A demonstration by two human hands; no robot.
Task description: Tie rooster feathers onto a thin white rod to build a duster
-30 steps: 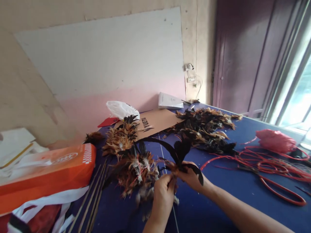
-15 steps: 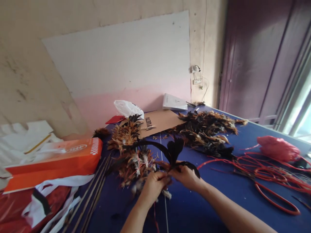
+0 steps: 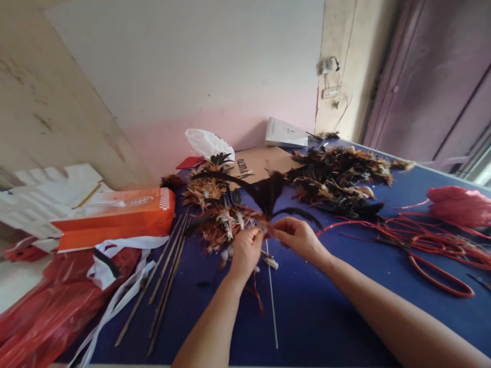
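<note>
Head view, looking down on a blue tabletop [image 3: 326, 306]. In the middle, two bare hands close together. Left hand [image 3: 246, 249] shut, with fingertips pinching the bottom end of a bunch of black feathers [image 3: 268, 191]. Right hand [image 3: 297, 236] just beside it, pinching the same end from the right. Held a little above the tabletop, with the dark tips fanning up and out toward the far side.

Just left of the hands and behind them, a heap of brown and white feathers [image 3: 220, 220]. Far on the right, a bigger pile of dark feathers [image 3: 337, 179]. Between the two, flat brown cardboard [image 3: 264, 158]. Near the far wall, a white bag [image 3: 207, 143] and a white packet [image 3: 286, 134].

On the right, loops of red cord [image 3: 433, 250] and a pink bag [image 3: 460, 204]. On the left, an orange box [image 3: 115, 220], with thin sticks [image 3: 166, 276] lying beside it. At the near left corner, red plastic [image 3: 46, 312].
</note>
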